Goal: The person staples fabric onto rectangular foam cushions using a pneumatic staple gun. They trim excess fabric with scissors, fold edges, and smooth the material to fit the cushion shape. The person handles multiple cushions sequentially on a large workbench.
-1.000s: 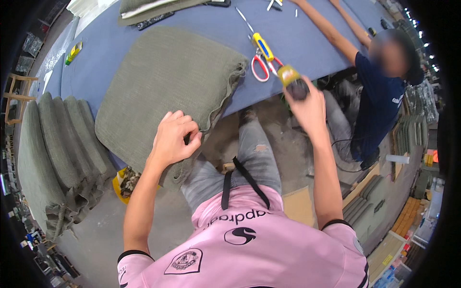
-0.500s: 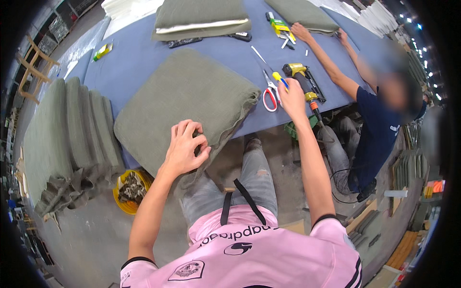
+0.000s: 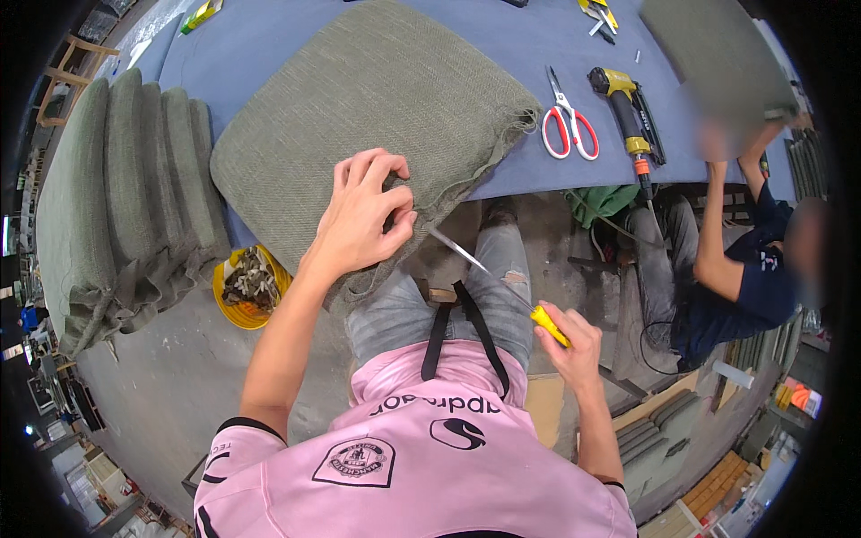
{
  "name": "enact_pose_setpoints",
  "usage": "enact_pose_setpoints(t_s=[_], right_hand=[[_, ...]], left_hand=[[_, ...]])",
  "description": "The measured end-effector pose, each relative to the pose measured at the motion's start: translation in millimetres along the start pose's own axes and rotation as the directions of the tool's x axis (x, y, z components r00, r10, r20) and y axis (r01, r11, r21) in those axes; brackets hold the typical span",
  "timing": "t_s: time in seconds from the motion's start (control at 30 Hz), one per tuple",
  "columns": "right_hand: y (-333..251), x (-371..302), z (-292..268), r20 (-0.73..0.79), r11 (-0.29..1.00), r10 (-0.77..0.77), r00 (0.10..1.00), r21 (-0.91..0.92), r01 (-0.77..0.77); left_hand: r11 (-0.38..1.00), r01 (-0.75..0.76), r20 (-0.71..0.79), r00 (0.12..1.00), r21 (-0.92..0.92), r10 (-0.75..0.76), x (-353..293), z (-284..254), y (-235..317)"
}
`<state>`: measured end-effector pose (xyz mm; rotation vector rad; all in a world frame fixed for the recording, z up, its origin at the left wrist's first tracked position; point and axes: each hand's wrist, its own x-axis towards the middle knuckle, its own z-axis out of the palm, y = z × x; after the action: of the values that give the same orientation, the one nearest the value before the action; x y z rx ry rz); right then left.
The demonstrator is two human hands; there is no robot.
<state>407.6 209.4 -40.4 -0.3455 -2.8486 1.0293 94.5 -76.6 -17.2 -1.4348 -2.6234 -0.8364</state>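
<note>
A grey-green fabric-covered cushion (image 3: 350,117) lies on the blue tabletop, its near edge frayed and overhanging. My left hand (image 3: 363,215) rests on that near edge, fingers curled and closed on the cushion's fabric; what lies under the fingertips is hidden. In my right hand (image 3: 574,345) is a long thin screwdriver (image 3: 549,326), held by its yellow handle. Its metal shaft slants up and left, with the tip close to the cushion's edge beside my left hand. Red-and-white scissors (image 3: 565,125) lie to the right of the cushion.
A yellow-and-black pneumatic stapler (image 3: 628,112) with a hose lies right of the scissors. Several similar cushions (image 3: 126,179) stand at the left, above a yellow bucket (image 3: 235,305) of scraps. A co-worker (image 3: 744,278) at the right handles another cushion (image 3: 717,54).
My right hand has lifted the screwdriver off the table and brought it down towards the cushion's near edge. My left hand stays on the cushion. The co-worker's cushion is now raised and turned.
</note>
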Motion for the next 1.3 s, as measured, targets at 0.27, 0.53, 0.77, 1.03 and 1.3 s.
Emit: enact_pose_setpoints(t_s=[0.27, 0.53, 0.77, 1.03, 1.3], right_hand=[[-41, 29, -49, 0.128, 0.997, 0.049, 0.991, -0.069, -0.041], [-90, 85, -113, 0.494, 0.962, 0.212, 0.843, -0.258, -0.090], [17, 41, -24, 0.738, 0.568, 0.293, 0.607, 0.377, -0.732], [50, -6, 111, 0.178, 0.961, 0.266, 0.947, 0.029, -0.276], [48, 5, 56, 0.432, 0.839, 0.219, 0.875, 0.375, -0.395]], left_hand=[[1.000, -0.009, -0.015, 1.000, -0.024, 0.009, -2, -2, -3], [0.900, -0.373, -0.071, 0.928, -0.227, 0.366, 53, -32, 86], [0.339, -0.759, -0.357, 0.586, -0.556, 0.727, 82, -9, 311], [0.811, -0.557, 0.002, 0.824, -0.180, 0.567, 89, -13, 187], [0.964, 0.087, 0.265, 0.952, 0.251, -0.154, 0, -15, 15]])
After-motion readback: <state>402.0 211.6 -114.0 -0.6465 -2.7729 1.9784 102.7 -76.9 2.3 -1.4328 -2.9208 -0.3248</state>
